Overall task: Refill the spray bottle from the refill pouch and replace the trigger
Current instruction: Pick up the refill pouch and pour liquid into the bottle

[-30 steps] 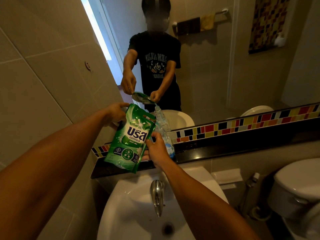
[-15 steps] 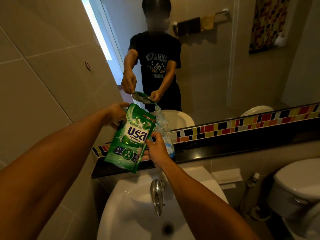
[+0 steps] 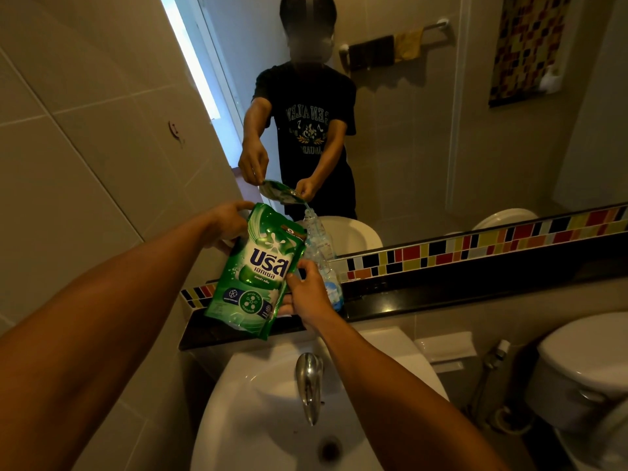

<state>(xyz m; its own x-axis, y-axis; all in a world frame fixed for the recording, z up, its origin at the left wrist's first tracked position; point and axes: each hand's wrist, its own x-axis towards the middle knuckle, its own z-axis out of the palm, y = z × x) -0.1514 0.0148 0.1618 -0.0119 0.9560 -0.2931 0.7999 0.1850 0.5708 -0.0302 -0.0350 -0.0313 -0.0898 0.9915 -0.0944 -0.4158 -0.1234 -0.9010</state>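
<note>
Here we hold the green pouch (image 3: 254,271) tipped over the black ledge (image 3: 407,302), which we take as our landmark. Our left hand (image 3: 228,223) grips the pouch's upper left edge above the ledge, fingers curled shut around that corner. Our right hand (image 3: 307,295) pinches the pouch's right edge just above the ledge, thumb on the printed face and the other fingers behind it. How firmly those hidden fingers press, we cannot tell.

The clear bottle (image 3: 325,270) stands upright on the ledge, right against the mirror (image 3: 441,130), touching or nearly touching the pouch's upper right corner. Its neck has no trigger on it. In the mirror above the ledge we see a thin stream running from the pouch down into the bottle's open mouth.

The pouch's bottom edge hangs past the ledge's front lip, over the white sink (image 3: 258,419) below. The tap (image 3: 308,382) sticks out under the ledge, between our forearms. To the right of the bottle the ledge runs bare along the coloured tile strip (image 3: 475,246). To its left the tiled wall (image 3: 85,164) closes in near our left arm. The toilet (image 3: 584,375) sits below the ledge's right end.
</note>
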